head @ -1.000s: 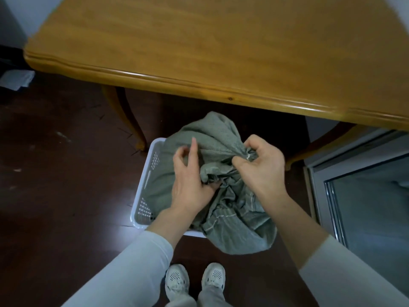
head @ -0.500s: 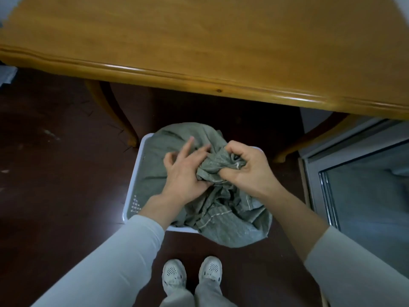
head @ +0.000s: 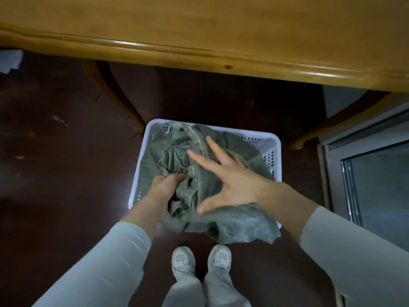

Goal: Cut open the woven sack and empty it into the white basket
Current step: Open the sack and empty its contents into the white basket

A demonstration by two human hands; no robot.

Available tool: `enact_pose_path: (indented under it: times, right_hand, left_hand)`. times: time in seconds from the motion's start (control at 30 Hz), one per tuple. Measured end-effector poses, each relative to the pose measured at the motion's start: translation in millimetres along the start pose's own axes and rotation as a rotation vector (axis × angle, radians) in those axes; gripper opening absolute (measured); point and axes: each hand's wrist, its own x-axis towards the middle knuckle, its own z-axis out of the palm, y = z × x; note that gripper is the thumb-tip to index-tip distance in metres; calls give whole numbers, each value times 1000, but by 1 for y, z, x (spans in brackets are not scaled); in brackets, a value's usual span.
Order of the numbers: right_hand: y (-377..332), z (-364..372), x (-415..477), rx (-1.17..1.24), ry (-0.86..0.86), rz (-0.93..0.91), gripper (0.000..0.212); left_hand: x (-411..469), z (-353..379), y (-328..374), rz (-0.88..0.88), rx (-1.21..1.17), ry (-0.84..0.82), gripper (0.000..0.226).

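From the head camera, the woven sack [head: 232, 224] is a crumpled grey-green bundle lying in the white basket [head: 277, 142] on the dark floor [head: 55, 173]. It fills most of the basket, and its near edge spills over the near rim toward the person's white shoes [head: 183, 260]. The cloth is gathered into a puckered knot of folds near the middle, with a pale thread showing at the far rim. The left hand [head: 164, 187] is sunk into the folds at the sack's left side, its fingers curled round a bunch of the cloth and grasping it; the fingertips are buried and cannot be seen. The right hand [head: 230, 180] is spread flat with straight fingers over the middle of the sack, holding nothing. It is slightly blurred, so whether the palm presses the cloth or hangs just above it cannot be told. What the sack contains is hidden, and the basket's floor is covered. The wooden table [head: 199, 29] overhangs just beyond the basket's far rim, with a table leg [head: 115, 96] near the far left corner. A glass-fronted door [head: 376, 185] stands close on the right, while the floor lies open on the left.
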Motion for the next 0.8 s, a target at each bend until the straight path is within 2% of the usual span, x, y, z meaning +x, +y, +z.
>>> enact_pose_path:
  times: [0.07, 0.13, 0.17, 0.23, 0.3, 0.33, 0.37, 0.43, 0.47, 0.5, 0.53, 0.6, 0.67, 0.73, 0.8]
  right_hand:
    - [4, 11, 19, -134, -165, 81, 134]
    - [11, 26, 38, -214, -167, 127, 141]
    - [16, 35, 46, -242, -150, 151, 135]
    - [26, 47, 57, -180, -77, 172, 102]
    - [38, 50, 66, 115, 18, 253, 64]
    - [41, 47, 69, 317, 39, 317, 54]
    - [44, 42, 73, 492, 59, 373, 48]
    - [49, 33, 77, 665, 48, 431, 28]
    - [50, 27, 78, 679, -12, 448, 21]
    - [51, 22, 79, 678, -71, 457, 18]
    - [51, 18, 77, 678, -119, 452, 15]
    - [53, 12, 74, 709, -166, 447, 10]
    - [59, 9, 71, 726, -188, 515, 10]
    - [63, 5, 71, 609, -211, 590, 39]
    - [57, -3, 62, 280, -88, 588, 61]
  left_hand:
    - [9, 0, 2, -63, 51, -27, 46]
    - [16, 1, 5, -103, 73, -69, 49]
    - [17, 0, 8, -117, 69, -93, 50]
    - [13, -1, 17, -104, 13, -220, 49]
    - [6, -2, 24, 19, 0, -319, 59]
    - [5, -4, 22, 167, 91, -282, 76]
    - [0, -5, 21, 377, 311, -196, 100]
    - [-6, -5, 11, 812, 961, -82, 133]
    - [-1, -3, 3, 929, 1236, -72, 140]
    - [6, 0, -4, 950, 1422, -67, 145]
    - [16, 3, -9, 920, 1507, -54, 147]
    - [38, 11, -10, 932, 1495, -13, 145]
    - [50, 21, -4, 981, 1447, -2, 127]
    - [60, 26, 2, 946, 1456, 11, 90]
    - [62, 28, 8, 840, 1486, 26, 60]
